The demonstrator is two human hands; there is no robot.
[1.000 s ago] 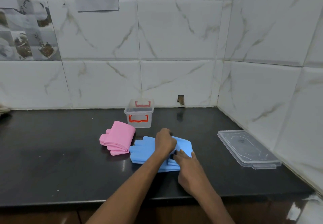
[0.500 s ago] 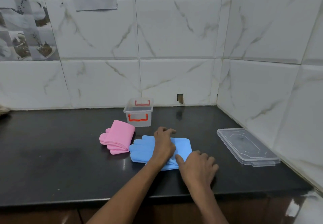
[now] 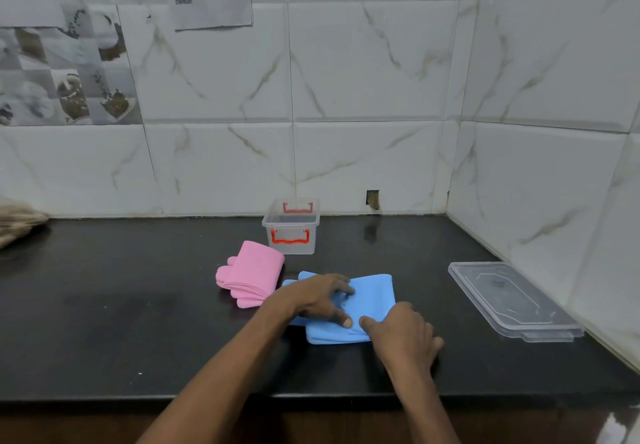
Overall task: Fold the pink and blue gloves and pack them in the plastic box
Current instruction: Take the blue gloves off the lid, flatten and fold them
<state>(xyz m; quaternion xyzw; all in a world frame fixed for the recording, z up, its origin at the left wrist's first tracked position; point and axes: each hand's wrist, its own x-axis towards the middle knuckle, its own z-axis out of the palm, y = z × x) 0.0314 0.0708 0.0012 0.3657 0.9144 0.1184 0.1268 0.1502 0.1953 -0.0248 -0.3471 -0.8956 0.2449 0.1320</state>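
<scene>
Pressing flat on the blue gloves (image 3: 370,299), the left hand (image 3: 313,299) lies palm down with its fingers spread, gripping nothing. The right hand (image 3: 401,334) pinches the gloves' near right edge between thumb and fingers. The gloves lie near the front edge of the black worktop (image 3: 104,322). Just beside them at left lie the folded pink gloves (image 3: 251,273). Behind stands the open plastic box (image 3: 292,227), near the wall. The lid (image 3: 509,299) rests well apart at right.

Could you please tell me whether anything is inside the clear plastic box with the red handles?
Nothing shows inside the plastic box; through its clear walls it looks empty. The pink gloves and blue gloves lie on the counter.
</scene>
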